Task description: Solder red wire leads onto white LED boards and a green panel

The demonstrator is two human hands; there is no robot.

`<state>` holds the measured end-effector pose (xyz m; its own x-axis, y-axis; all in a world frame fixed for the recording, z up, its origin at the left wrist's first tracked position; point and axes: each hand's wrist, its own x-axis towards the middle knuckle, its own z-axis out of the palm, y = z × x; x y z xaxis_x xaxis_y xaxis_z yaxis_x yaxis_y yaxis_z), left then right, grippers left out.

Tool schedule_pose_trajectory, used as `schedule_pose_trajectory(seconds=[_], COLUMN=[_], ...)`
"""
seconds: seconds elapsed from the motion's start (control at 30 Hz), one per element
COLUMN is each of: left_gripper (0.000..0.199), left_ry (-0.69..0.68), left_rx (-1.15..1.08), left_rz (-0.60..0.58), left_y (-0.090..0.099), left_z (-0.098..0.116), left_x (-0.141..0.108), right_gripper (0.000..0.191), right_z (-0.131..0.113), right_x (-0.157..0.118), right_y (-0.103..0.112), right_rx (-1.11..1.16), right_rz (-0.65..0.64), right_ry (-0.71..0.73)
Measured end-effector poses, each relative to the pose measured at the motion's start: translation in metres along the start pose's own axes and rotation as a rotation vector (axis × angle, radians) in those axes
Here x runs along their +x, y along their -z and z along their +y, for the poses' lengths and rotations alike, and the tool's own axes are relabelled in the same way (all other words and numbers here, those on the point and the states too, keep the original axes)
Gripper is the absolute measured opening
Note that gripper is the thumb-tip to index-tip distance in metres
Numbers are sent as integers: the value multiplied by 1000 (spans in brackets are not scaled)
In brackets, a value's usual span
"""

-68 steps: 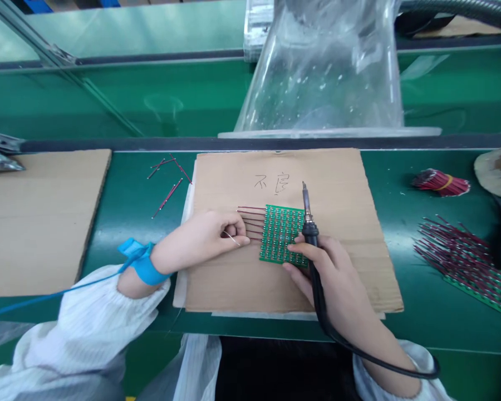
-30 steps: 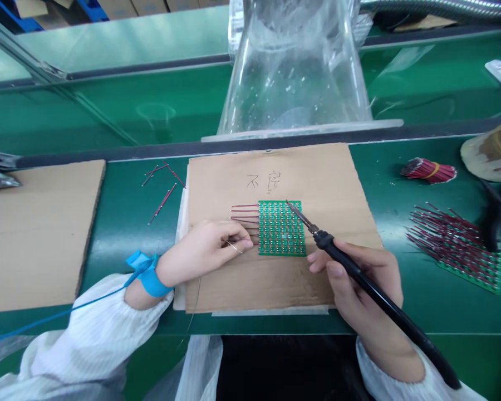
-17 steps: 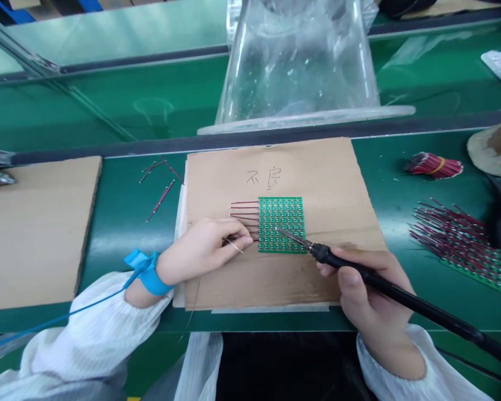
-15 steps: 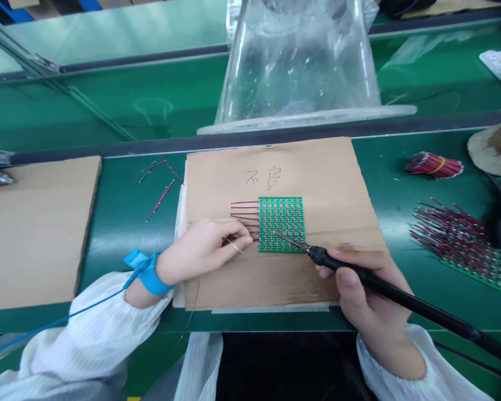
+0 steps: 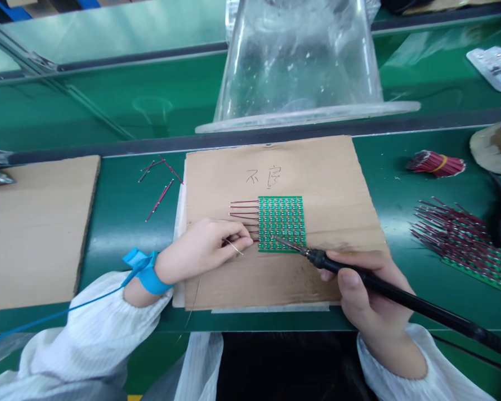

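Note:
A green circuit board (image 5: 281, 223) lies on the cardboard sheet, with several dark red wires (image 5: 244, 207) sticking out from its left edge. My left hand (image 5: 211, 245) is closed in a pinch beside that edge. Thin silvery solder wire (image 5: 235, 248) shows at its fingertips, and a red wire end runs from them to the board's lower left. My right hand (image 5: 369, 289) is wrapped round the black handle of a soldering iron (image 5: 329, 262). The iron's tip is over the lower part of the board; whether it touches I cannot tell.
The cardboard sheet (image 5: 217, 172) has handwriting near its top. Loose red wires (image 5: 161, 199) lie left of it. At the right are a banded wire bundle (image 5: 436, 164), a second board with many wires (image 5: 499, 262) and a round container (image 5: 496, 146). A clear plastic hood (image 5: 300, 67) stands behind.
The soldering iron's tip has shifted slightly down and left over the board. My left hand stays almost still, with its pinch unchanged.

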<state>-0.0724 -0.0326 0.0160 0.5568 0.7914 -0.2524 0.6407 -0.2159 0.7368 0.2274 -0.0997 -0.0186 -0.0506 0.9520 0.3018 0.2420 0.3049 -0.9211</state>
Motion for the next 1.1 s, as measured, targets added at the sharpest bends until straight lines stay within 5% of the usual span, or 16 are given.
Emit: schedule_pose_trajectory(seconds=[1.1], left_gripper=[27], left_ry=[73], left_rx=[52], left_rz=[37], left_y=[-3], left_z=[2], left_x=[3], right_gripper=[21], right_z=[4], right_x=[3], right_y=[3], right_rx=[-89], right_rz=[-219], right_ry=[43])
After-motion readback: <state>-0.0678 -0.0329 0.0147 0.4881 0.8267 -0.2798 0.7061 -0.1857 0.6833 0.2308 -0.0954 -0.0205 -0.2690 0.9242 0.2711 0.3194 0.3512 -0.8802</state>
